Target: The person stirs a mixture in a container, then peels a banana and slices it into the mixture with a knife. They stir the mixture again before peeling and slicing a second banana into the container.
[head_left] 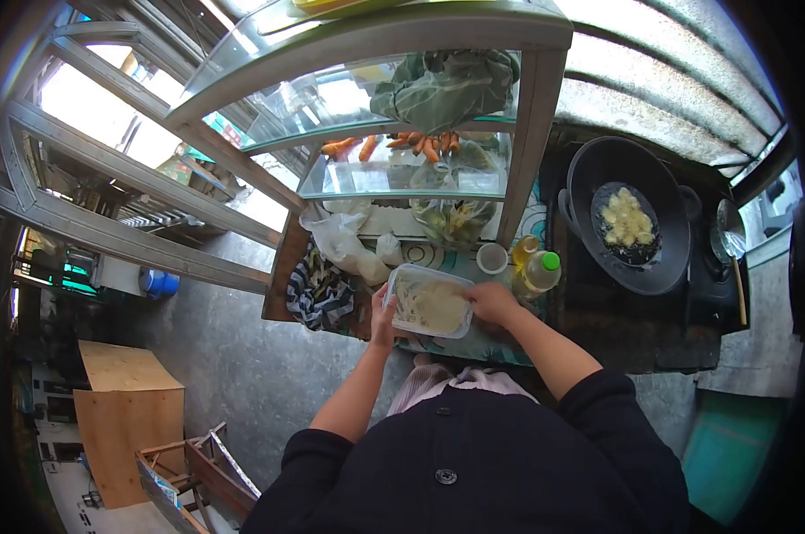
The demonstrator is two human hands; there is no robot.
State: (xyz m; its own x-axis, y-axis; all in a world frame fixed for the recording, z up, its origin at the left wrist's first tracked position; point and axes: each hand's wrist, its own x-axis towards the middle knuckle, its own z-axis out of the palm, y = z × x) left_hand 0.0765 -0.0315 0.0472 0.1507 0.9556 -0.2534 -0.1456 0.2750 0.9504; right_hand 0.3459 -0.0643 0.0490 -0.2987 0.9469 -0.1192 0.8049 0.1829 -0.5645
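Observation:
A clear rectangular plastic container [431,303] with pale batter in it is held above the front edge of the counter. My left hand [384,318] grips its left side, fingers along the wall. At its right side is my right hand [493,303], fingers closed at the rim; whether they also hold something else is hidden. Just right of the container stand a white cup [491,259] and an oil bottle with a green cap [538,274]. White plastic bags [345,249] lie behind it to the left.
A black wok [630,214] with yellow pieces frying [627,219] sits on the stove at right, a wooden-handled strainer [730,236] beside it. A glass display case [402,182] with orange items rises behind the counter. Striped cloth [318,289] lies at left.

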